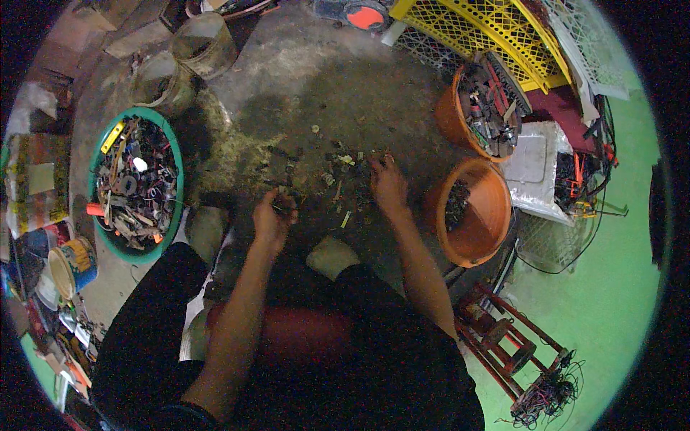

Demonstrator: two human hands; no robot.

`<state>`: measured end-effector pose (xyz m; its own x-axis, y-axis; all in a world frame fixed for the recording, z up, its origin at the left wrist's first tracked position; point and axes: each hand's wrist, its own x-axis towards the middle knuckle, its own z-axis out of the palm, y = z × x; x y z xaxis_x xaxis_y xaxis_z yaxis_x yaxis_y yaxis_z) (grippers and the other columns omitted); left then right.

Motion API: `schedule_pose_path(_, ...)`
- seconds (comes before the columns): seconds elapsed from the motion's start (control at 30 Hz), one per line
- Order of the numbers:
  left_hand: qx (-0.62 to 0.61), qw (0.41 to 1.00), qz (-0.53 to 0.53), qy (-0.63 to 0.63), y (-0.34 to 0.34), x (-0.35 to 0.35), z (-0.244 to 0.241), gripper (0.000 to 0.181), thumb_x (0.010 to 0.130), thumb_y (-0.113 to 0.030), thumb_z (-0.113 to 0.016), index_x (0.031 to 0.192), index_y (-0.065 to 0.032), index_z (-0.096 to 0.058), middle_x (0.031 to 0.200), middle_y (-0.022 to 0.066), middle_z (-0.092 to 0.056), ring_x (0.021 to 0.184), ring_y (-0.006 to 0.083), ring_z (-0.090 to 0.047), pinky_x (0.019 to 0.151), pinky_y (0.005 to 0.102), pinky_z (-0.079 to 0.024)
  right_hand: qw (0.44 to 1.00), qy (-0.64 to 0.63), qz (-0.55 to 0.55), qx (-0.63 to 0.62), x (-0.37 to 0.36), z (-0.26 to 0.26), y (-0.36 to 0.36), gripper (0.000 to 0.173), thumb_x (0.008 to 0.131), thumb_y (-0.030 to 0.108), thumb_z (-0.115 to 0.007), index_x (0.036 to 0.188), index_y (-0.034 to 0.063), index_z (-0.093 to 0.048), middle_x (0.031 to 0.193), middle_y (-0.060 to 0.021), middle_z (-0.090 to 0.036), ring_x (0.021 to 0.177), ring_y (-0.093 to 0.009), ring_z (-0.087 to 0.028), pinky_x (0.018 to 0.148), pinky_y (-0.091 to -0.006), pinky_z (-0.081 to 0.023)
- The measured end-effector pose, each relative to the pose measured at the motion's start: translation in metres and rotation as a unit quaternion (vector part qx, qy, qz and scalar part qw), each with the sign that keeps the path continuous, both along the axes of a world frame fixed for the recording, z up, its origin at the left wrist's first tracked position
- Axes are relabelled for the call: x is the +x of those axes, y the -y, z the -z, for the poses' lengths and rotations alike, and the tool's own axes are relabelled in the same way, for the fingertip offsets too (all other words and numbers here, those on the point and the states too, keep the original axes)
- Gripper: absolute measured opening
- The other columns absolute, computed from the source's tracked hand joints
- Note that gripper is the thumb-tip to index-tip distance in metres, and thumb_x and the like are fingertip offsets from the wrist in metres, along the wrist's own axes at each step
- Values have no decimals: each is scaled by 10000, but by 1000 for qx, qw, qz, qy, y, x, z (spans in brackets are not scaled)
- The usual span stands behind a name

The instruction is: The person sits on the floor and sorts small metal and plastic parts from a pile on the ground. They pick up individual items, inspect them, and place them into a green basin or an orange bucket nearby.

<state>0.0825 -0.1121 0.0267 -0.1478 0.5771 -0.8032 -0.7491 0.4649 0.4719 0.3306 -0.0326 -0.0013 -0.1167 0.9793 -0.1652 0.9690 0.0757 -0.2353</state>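
My left hand (276,215) is above the dirty concrete floor (302,75), its fingers curled around something small and dark that I cannot make out. To the right, my right hand (388,180) reaches down with its fingertips near the floor; whether they pinch anything is unclear. Between and beyond the hands lie small scattered scraps (347,160), some pale, some dark. A short yellowish strip (345,219) rests nearer to me. Right of my right hand stands an orange plastic tub (498,237) with a few dark bits inside.
A green basin (180,161) full of mixed scrap stands at the left. Another orange tub (450,113) holds scrap and tools behind the first. Two worn buckets (207,62) are at the back left, yellow plastic crates (485,37) at the back right. A red metal frame (506,339) lies at the lower right.
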Motion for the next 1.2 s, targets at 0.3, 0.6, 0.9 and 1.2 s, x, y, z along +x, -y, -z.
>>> schedule_pose_path(0.3, 14, 999, -11, 28, 2, -2, 9, 226, 888, -261, -472, 833, -47, -515, 697, 90, -534, 595, 211, -522, 507, 323, -393, 997, -56, 28, -35, 11, -7, -12, 396, 747, 158, -683, 1126, 103, -584, 1109, -158, -583, 958, -295, -597, 837, -397, -474)
schedule_pose_path(0.6, 52, 997, 41, 47, 7, -2, 8, 303, 916, -281, -429, 981, -1, -524, 941, 148, -589, 853, 284, -600, 694, 405, -514, 947, -279, 157, -40, -11, -59, 32, 289, 722, 164, -740, 953, 11, -654, 859, -123, -673, 770, -181, -644, 698, -302, -498)
schedule_pose_path(0.9, 61, 988, 126, 65, 2, 7, -19, 332, 939, -277, -419, 999, 30, -531, 935, 155, -594, 826, 278, -609, 724, 401, -534, 932, -341, 92, -79, -37, -44, 47, 237, 755, 145, -701, 956, 24, -657, 879, -105, -677, 813, -186, -643, 738, -306, -492)
schedule_pose_path(1.2, 30, 996, 79, 13, 4, -1, 0, 298, 935, -231, -426, 939, 33, -564, 846, 143, -619, 736, 243, -615, 635, 354, -521, 985, -156, 65, 41, -9, 2, 24, 413, 768, 156, -659, 1154, 52, -555, 1203, -156, -530, 1107, -324, -510, 883, -388, -445)
